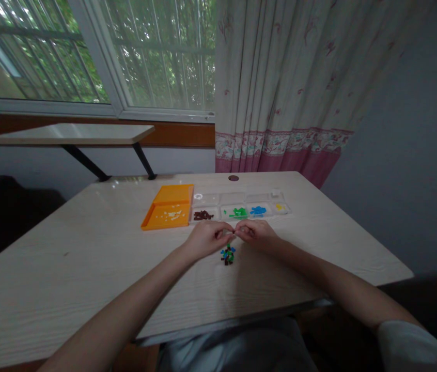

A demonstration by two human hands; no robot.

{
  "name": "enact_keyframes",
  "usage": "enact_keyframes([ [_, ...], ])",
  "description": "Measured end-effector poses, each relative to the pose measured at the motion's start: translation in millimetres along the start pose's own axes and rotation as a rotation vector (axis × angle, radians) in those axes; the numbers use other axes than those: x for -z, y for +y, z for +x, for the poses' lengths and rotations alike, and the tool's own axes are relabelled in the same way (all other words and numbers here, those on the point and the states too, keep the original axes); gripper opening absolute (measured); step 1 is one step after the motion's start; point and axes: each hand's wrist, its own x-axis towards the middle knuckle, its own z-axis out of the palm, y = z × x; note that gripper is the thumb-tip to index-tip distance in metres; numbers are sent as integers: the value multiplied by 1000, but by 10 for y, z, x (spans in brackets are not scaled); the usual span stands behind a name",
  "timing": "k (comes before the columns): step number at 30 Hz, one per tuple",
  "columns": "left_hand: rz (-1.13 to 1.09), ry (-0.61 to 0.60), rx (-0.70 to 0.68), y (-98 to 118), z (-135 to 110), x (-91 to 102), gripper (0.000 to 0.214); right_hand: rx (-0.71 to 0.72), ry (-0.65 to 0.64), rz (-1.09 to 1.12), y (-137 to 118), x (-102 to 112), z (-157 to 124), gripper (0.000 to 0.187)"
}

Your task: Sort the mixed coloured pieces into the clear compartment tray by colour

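Dark toy brick [234,231], mostly hidden, pinched between left hand [207,238] and right hand [256,231]. Nearby, multicoloured brick cluster [227,255], too small for detail.

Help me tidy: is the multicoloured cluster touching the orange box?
Apart: the head view shows the left hand and tabletop between the multicoloured cluster and the orange box.

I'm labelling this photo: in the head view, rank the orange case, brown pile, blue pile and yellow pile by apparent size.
Largest to smallest:
Orange case
Brown pile
Blue pile, somewhat smaller
Yellow pile, clearly smallest
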Motion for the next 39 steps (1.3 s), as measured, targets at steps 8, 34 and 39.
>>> enact_keyframes([
  [8,7,3,-13,-22,0,10,18,-26,-27,45,-17,16,-2,21],
  [34,72,523,32,-104,12,326,22,168,-441,-94,-7,150,-5,23],
  [39,69,313,215,-315,58,371,27,193,-465,-94,31,143,-5,22],
])
